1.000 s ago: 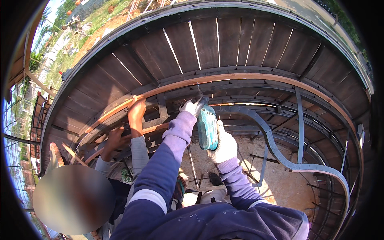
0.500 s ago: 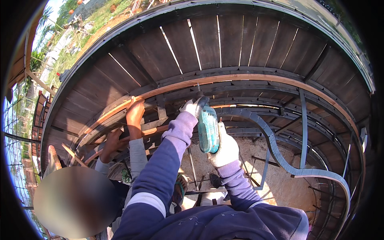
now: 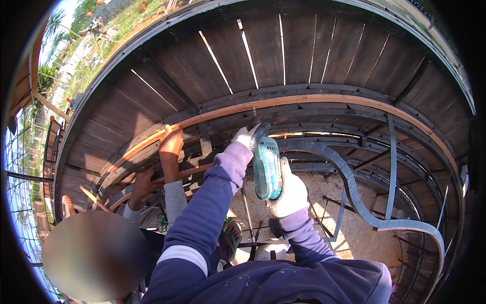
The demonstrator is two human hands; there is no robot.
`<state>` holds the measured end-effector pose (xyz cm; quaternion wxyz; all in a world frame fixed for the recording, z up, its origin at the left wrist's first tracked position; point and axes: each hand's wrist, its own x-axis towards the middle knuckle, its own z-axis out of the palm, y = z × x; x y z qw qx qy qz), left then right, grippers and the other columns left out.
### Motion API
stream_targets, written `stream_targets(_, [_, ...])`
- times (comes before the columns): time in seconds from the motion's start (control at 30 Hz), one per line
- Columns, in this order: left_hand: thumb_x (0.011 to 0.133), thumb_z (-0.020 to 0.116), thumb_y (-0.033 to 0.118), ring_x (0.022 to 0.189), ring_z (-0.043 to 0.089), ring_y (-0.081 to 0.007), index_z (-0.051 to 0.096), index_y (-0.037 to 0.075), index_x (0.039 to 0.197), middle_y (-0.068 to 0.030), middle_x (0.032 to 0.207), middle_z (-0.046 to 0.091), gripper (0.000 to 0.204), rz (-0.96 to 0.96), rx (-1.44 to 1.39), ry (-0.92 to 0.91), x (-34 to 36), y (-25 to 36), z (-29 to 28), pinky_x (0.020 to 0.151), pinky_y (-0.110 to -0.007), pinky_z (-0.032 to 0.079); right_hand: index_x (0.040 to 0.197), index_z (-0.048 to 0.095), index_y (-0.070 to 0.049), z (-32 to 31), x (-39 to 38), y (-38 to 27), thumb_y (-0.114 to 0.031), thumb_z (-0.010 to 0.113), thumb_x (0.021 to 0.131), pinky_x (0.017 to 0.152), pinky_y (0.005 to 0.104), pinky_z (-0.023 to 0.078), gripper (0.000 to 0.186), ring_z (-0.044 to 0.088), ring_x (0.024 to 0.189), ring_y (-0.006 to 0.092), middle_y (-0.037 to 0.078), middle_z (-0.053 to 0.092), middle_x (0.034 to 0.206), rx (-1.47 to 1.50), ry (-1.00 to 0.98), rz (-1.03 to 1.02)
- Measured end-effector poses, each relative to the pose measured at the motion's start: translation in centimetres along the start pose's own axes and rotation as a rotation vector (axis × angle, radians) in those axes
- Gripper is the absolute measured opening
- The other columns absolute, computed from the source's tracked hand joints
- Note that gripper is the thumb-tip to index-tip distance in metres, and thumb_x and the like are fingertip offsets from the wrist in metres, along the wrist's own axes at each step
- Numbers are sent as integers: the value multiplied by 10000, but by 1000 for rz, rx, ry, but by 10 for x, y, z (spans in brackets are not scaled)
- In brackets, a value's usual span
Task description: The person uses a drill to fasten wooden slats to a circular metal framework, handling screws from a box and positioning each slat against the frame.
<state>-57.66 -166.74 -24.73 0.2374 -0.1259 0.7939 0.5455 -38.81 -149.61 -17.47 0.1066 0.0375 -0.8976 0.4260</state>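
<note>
A teal power drill (image 3: 267,169) is gripped by both my gloved hands. Around its dark front end, close to the chuck, is my left hand (image 3: 244,137). My right hand (image 3: 289,195) wraps the rear part of the body. The thin drill bit (image 3: 254,110) points away from me and its tip meets or nearly meets the near edge of a long curved wooden strip (image 3: 309,99); exact contact is too small to tell. That strip runs along a dark curved frame. To the left, a co-worker's hand (image 3: 171,142) holds the strip.
Dark planks (image 3: 212,55) with gaps between them curve across the far side. A wavy metal bar (image 3: 349,182) and an upright metal bar (image 3: 392,167) stand at right. The co-worker's other hand (image 3: 143,183) is on a lower rail, beside my left arm. Below lies a sunlit floor (image 3: 364,223).
The view has shifted slightly. The drill sits a little lower and further right in the picture, both my hands still on it. The co-worker's hand stays on the strip.
</note>
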Motion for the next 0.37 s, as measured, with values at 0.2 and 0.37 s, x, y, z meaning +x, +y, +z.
stream_targets(0.2, [845,683,726,1069,693,-373,727,33,1214,-226,1094,746,787,-29,-38,-20,-13,17,0,949,-410,499,1507,417,95,-11,8,-12,-217,839,734,746,428,587,935,734,828,364,194,732,941,-71,-75,71])
stream_targets(0.37, [864,686,698,1189,662,-344,707,59,1281,-226,1254,716,763,-28,131,4,-15,26,-5,1026,-411,469,1518,409,76,-6,10,-13,-194,809,780,770,416,595,882,747,870,365,201,747,1010,-20,-45,42])
